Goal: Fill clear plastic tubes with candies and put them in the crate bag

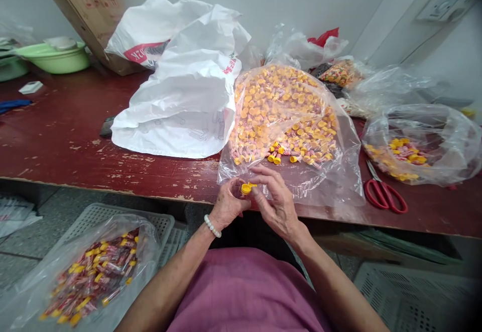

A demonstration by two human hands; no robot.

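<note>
1. The left hand (227,204) is curled around a small yellow-capped piece (246,189) — the cap is round, smooth and plasticky, poking out by the thumb. The rest is tucked in the grip, so I can't make out its body. There's a bracelet (213,226) of round, milky white beads on that wrist.
2. The right hand (276,204) comes in from the other side, fingers bent and loosely fanned, thumb right by the cap. Can't tell if it's actually pinching anything.
3. The piece is up at the front edge of the table (68,126), which is dark red with the paint flaking off in pale scratchy patches.
4. Just past the hands is a big clear bag (344,184), thin, shiny and crinkly, with a heap of little yellow caps and pinkish bodies inside.
5. Left of that sits a white sack (169,101) — matte, creased, kinda slumped.
6. To the right, scissors (384,195) with chunky red loop handles lie beside a smaller clear bag (457,143) with a puffy rim and more yellow caps inside.
7. Down on the lower left, glossy capped tubes (100,266) fill another see-through bag on a pale, hole-punched plastic crate (165,217).
</note>
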